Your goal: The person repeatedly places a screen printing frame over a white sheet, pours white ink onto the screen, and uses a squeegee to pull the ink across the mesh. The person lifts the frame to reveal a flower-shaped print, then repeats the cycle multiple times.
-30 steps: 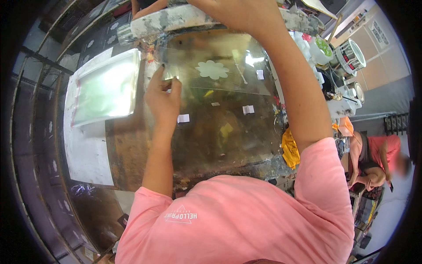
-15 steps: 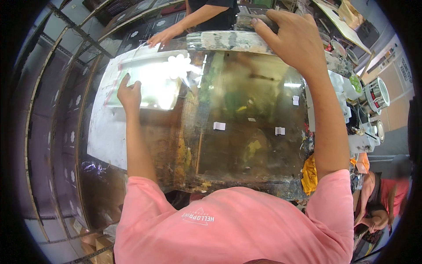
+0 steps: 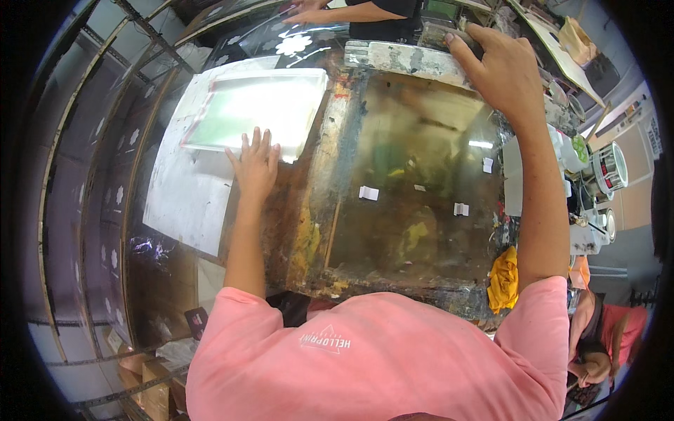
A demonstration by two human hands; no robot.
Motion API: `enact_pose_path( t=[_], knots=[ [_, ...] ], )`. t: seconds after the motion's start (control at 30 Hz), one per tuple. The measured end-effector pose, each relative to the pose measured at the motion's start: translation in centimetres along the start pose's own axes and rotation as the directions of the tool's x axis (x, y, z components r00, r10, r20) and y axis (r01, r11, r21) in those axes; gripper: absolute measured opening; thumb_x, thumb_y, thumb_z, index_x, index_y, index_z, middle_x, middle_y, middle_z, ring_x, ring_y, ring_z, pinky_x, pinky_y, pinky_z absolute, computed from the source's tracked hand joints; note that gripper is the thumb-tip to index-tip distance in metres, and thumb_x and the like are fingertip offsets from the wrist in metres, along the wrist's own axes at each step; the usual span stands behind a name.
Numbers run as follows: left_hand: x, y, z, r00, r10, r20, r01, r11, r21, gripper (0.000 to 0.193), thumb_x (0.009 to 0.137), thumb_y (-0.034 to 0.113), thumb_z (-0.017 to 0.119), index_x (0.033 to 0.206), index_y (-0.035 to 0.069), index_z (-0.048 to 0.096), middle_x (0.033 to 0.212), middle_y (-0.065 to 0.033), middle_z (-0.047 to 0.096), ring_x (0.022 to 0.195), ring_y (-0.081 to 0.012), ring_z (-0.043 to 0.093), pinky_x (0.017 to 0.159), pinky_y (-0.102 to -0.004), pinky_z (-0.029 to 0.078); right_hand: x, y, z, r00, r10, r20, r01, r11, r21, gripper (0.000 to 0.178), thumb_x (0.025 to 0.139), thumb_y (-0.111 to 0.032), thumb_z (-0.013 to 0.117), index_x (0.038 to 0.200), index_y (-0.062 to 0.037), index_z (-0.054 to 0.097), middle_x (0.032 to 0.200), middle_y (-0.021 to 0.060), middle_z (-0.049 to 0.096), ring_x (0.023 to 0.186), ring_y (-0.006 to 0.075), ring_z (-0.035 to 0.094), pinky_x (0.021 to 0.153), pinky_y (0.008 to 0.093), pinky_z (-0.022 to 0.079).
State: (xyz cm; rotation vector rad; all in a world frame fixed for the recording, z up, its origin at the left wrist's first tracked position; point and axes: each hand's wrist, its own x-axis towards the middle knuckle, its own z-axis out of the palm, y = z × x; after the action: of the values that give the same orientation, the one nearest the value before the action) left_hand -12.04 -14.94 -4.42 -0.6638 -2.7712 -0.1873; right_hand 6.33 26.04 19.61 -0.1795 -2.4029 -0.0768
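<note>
My left hand (image 3: 255,163) is open, fingers spread, at the near edge of a stack of clear sheets (image 3: 263,105) that shines white and green. The stack lies on white paper (image 3: 186,189). At the far side of the bench, my right hand (image 3: 507,69) curls around a dark, worn block (image 3: 463,41) behind a paint-stained bar (image 3: 411,62). Its fingertips are partly hidden. Between my arms lies a glossy brownish print bed (image 3: 421,168), with small white tabs (image 3: 368,193) stuck on it.
Across the bench, a person's hands (image 3: 307,12) hold a transparent sheet with a white flower shape (image 3: 293,45). A yellow cloth (image 3: 503,281) lies at the bench's right edge, near tubs and a paint can (image 3: 609,168). A metal rack (image 3: 84,175) with flower-printed sheets stands left.
The co-worker has drawn the flower sheet off the stack, away to the far side. My left hand has moved from over the stack to its near edge and spread its fingers.
</note>
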Motion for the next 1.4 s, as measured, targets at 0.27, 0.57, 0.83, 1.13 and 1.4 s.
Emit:
enact_pose_path(
  t=[0.27,0.57,0.83,1.13,1.4],
  knots=[
    [2.3,0.5,-2.9,0.997,-0.074,-0.025,0.072,0.995,-0.071,0.043,0.112,0.042,0.048,0.129,0.014,0.076,0.132,-0.0113,0.073,0.124,-0.0331,0.065,0.123,-0.0707,0.019,-1.1,-0.4,0.4,0.998,-0.025,-0.054,0.027,0.999,0.026,0.047,0.099,-0.048,0.063,0.100,-0.0017,0.074,0.091,0.0164,0.073,0.089,0.0367,0.068,0.085,0.0467,0.044],
    [4.8,7.3,-7.3,0.975,0.211,-0.071,-0.222,0.949,-0.226,0.043,0.111,0.036,0.051,0.105,0.006,0.081,0.106,-0.0150,0.079,0.099,-0.0334,0.073,0.124,-0.0555,0.029,-0.6,-0.8,-0.2,1.000,0.000,0.003,0.000,1.000,0.003,0.048,0.099,-0.049,0.060,0.101,-0.0023,0.073,0.089,0.0174,0.073,0.090,0.0368,0.070,0.085,0.0485,0.046],
    [-3.2,23.7,2.0,0.836,0.547,0.036,-0.462,0.738,-0.493,0.085,0.094,0.076,0.057,0.135,0.002,0.069,0.144,-0.0234,0.064,0.142,-0.0403,0.053,0.126,-0.0674,0.015,0.1,0.0,0.0,0.995,-0.035,-0.091,0.041,0.997,0.068,0.048,0.095,-0.048,0.060,0.087,-0.0039,0.078,0.084,0.0182,0.075,0.084,0.0356,0.072,0.081,0.0499,0.045],
    [-7.4,32.3,3.1,0.706,0.697,0.125,-0.599,0.682,-0.420,0.127,0.075,0.097,0.054,0.160,0.003,0.045,0.170,-0.0252,0.033,0.160,-0.0420,0.026,0.123,-0.0749,-0.005,0.6,-0.3,-0.3,1.000,-0.013,-0.019,0.015,0.994,0.109,0.053,0.095,-0.047,0.055,0.079,-0.0002,0.075,0.077,0.0199,0.073,0.077,0.0373,0.071,0.079,0.0489,0.046],
    [-7.6,33.4,2.9,0.678,0.735,0.022,-0.647,0.610,-0.457,0.127,0.073,0.098,0.053,0.157,0.003,0.049,0.165,-0.0250,0.040,0.158,-0.0429,0.030,0.122,-0.0769,-0.004,1.2,0.6,-1.4,0.999,0.006,-0.042,-0.004,1.000,0.029,0.058,0.095,-0.048,0.054,0.078,0.0030,0.076,0.075,0.0250,0.072,0.077,0.0402,0.072,0.084,0.0503,0.052]
  ],
)
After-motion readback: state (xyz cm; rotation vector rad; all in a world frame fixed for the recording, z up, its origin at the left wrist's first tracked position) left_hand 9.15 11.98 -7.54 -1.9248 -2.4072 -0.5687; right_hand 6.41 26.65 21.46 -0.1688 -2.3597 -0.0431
